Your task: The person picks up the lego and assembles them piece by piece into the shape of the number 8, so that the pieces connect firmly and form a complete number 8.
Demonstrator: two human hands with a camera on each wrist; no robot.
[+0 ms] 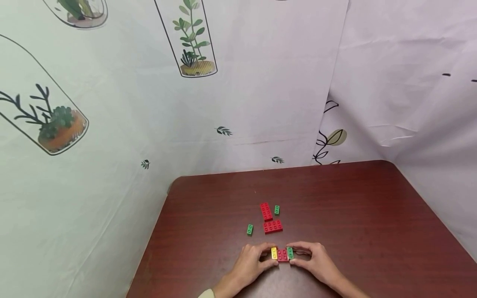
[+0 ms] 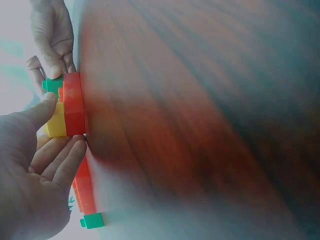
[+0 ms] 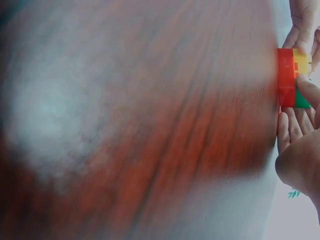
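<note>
A red building brick point(image 1: 283, 255) lies on the table near its front, with a yellow brick point(image 1: 274, 253) on its left end and a green brick point(image 1: 290, 253) on its right end. My left hand point(image 1: 251, 263) pinches the yellow brick between thumb and fingers. From the other side, my right hand point(image 1: 316, 260) grips the green brick the same way. The left wrist view shows both smaller bricks seated on top of the red brick point(image 2: 74, 103), whose studs show between them.
Beyond my hands lie two more red bricks, one lengthwise point(image 1: 266, 211) and one crosswise point(image 1: 273, 226). A loose green brick point(image 1: 250, 230) sits to their left and another green brick point(image 1: 277, 210) to their right. Patterned cloth point(image 1: 253, 103) hangs behind the brown table point(image 1: 354, 215).
</note>
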